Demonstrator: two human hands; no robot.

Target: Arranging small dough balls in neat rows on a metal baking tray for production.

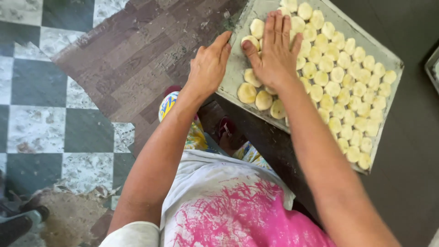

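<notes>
A grey metal baking tray (388, 59) lies on a dark counter, packed with several rows of pale yellow round dough pieces (338, 75). My right hand (273, 52) rests flat on the dough pieces near the tray's left end, fingers stretched out and thumb against one dough piece (250, 41). My left hand (209, 64) sits at the tray's left edge with fingers straight and together, its side against the rim. Neither hand grips anything.
The dark counter (411, 160) runs along the right side. Below lies a brown wood-pattern floor (132, 55) and a black-and-white checkered floor (41, 119). My white and pink apron (233, 206) and feet in patterned clothing (169, 103) show underneath. Another tray's corner (432, 68) sits at far right.
</notes>
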